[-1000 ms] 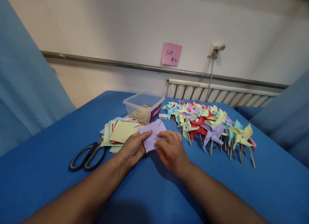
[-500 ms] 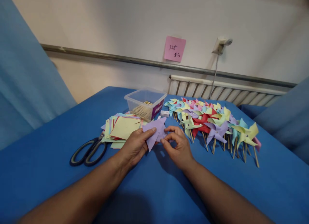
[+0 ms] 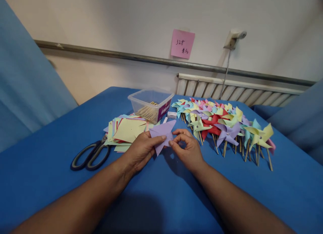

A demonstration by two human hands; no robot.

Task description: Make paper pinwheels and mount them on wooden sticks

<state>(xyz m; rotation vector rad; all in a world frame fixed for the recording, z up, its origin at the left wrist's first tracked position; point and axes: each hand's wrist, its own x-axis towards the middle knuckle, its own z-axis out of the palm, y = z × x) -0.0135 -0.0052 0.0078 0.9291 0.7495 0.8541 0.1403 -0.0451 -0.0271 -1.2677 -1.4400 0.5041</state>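
A purple sheet of cut paper (image 3: 161, 129), with pointed corners like a pinwheel's, is held above the blue table. My left hand (image 3: 141, 148) grips it from the left, thumb on top near its middle and fingers underneath. My right hand (image 3: 186, 148) pinches the paper's right side with thumb and fingertips; anything small between those tips is too hidden to make out. Left of the hands lies a stack of coloured paper squares (image 3: 128, 130), yellow on top. Scissors (image 3: 92, 156) rest beside it, their blades partly under the papers.
A clear plastic box (image 3: 141, 101) holding thin wooden sticks stands behind the papers, with a small white box (image 3: 172, 115) at its right. Many finished paper pinwheels (image 3: 228, 133) on sticks lie at the right. A wall with a metal rail (image 3: 121, 55) and radiator (image 3: 242, 87) closes the back.
My right fingertips have shifted slightly inward on the purple paper, and my left thumb sits closer to its middle. The camera view has tilted a little.
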